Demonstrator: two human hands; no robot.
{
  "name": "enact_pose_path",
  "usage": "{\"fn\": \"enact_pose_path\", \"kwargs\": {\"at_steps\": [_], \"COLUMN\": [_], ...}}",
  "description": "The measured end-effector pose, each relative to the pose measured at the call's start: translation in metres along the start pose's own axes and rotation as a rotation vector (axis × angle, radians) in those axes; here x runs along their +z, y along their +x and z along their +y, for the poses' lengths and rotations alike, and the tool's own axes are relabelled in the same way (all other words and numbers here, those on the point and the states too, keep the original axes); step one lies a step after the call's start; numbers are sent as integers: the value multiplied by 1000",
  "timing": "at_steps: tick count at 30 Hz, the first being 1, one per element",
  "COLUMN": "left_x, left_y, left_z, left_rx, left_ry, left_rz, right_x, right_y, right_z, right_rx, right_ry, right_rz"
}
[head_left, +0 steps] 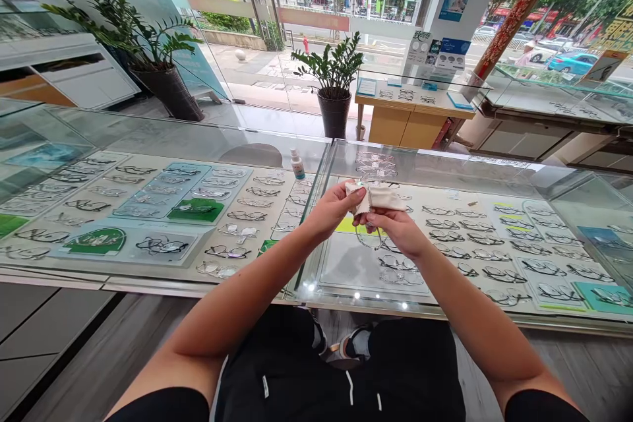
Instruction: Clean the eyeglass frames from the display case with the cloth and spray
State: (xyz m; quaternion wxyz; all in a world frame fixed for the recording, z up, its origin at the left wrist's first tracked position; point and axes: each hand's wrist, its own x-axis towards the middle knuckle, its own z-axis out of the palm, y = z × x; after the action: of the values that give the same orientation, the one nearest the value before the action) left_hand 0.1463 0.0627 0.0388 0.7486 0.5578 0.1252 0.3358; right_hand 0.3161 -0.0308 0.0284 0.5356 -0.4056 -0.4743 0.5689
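Above the glass counter, my left hand (337,210) is closed, its thumb pressing a pale cleaning cloth (388,197) with a zigzag edge. The cloth is folded over part of a pair of eyeglasses (370,239), and its loose end hangs to the right. My right hand (398,229) is closed on the eyeglasses just below the cloth, palm turned up. One thin-rimmed lens shows beneath the fingers; the other is mostly hidden by the cloth and fingers. Left of my hands, a small white spray bottle (297,164) stands upright on the counter top.
Glass display cases (316,224) with rows of spectacle frames (247,215) run across in front of me. Beyond them stand a potted plant (333,112), a larger leaning-looking plant (168,89) and a wooden display table (410,120). Glass doors face a street.
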Motion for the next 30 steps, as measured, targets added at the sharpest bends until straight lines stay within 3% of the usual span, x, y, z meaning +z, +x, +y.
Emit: {"fn": "enact_pose_path", "kwargs": {"at_steps": [7, 12, 23, 30], "left_x": [3, -2, 0, -3], "left_y": [-2, -1, -1, -1], "left_z": [9, 7, 3, 9], "left_rx": [15, -1, 43, 66], "left_ry": [-62, -38, 47, 5], "left_rz": [-66, -25, -70, -133], "right_x": [-2, 3, -2, 0], "right_y": [1, 1, -2, -1], "right_z": [-3, -9, 1, -11], "right_rx": [-51, -13, -38, -12], "right_ry": [52, 134, -53, 74], "right_rz": [4, 73, -29, 27]}}
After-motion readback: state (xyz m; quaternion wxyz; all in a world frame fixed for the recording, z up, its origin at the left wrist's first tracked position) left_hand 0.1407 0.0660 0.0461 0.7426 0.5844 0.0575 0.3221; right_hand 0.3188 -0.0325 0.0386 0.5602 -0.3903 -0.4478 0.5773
